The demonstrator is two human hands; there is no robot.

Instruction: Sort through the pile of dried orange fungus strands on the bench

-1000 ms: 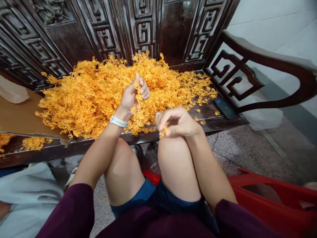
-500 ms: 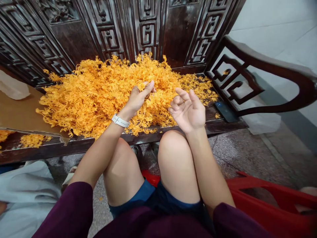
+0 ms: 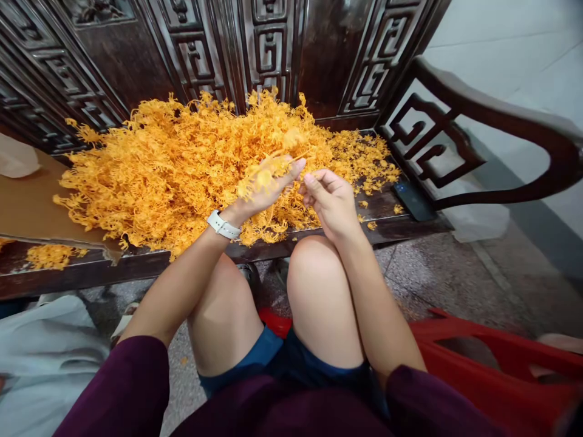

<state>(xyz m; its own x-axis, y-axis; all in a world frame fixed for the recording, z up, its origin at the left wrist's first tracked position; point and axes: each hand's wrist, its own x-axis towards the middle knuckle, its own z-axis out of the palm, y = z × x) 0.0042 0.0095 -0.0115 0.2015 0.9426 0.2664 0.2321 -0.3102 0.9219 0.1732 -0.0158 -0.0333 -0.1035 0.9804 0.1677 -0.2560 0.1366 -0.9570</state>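
Clock read from the middle of the view, 12 at the top. The left hand [image 3: 277, 189], just off the middle toward 10, is turned with its thumb extended toward 2. A blurred orange piece [image 3: 264, 178] lies across it, covering most of the fingers; cannot tell whether they are clamped on it or apart. Pale watch [image 3: 223, 225] on that wrist, at 9.

The right hand [image 3: 334, 203], near the middle toward 3, has its thumb and forefinger tips together, the other fingers curled beneath. Anything between the tips is too small to make out. The two hands are close, thumbs facing.

Main heap of spidery orange pieces [image 3: 159, 164]: behind the hands, spreading from 9 to 12 on a dark wooden bench [image 3: 396, 229]. Looser pieces [image 3: 359, 155] thin out toward 2. Cardboard [image 3: 40, 203] stands at 9, beside the heap. Phone [image 3: 414, 203] flat on the seat at 3, near the armrest [image 3: 496, 109] at 2. Red plastic chair [image 3: 492, 358] at 4.
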